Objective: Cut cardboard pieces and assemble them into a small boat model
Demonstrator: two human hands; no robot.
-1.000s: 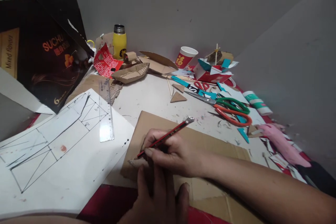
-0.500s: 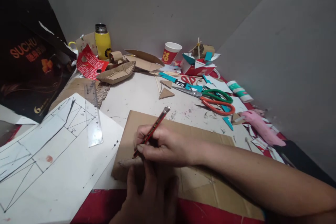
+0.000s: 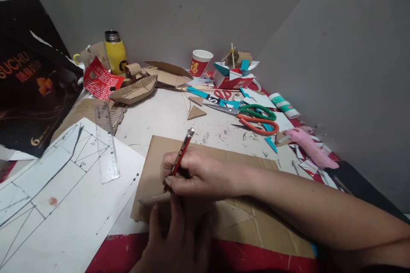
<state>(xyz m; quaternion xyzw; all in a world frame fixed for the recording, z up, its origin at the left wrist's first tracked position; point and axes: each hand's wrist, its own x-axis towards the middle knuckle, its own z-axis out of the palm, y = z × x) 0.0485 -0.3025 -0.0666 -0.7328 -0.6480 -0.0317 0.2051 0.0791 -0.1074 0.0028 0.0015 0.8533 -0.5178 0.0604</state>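
Note:
My right hand (image 3: pixel 188 175) is closed round a red and black pencil (image 3: pixel 181 155). The pencil leans up to the right, its tip down at the brown cardboard sheet (image 3: pixel 153 158) in front of me. A pencil line (image 3: pixel 152 198) runs along the cardboard's near left part up to the tip. My left hand (image 3: pixel 174 234) lies with fingers apart on the cardboard's near edge, just below the pencil tip. Shadow hides part of those fingers and whatever lies directly under them.
Left lie a paper with drawn lines (image 3: pixel 64 204) and a clear ruler (image 3: pixel 107 149). Scissors (image 3: pixel 256 119), cardboard triangles (image 3: pixel 196 112) and a pink glue gun (image 3: pixel 312 147) sit beyond and right. A yellow bottle (image 3: pixel 115 53), paper cup (image 3: pixel 201 63) and cardboard boat (image 3: pixel 134 89) stand at the back.
The view has shifted, so most things appear further left. My right hand has slid the pencil tip a little rightward along the cardboard, and the pencil stands more upright. My left hand stays on the cardboard.

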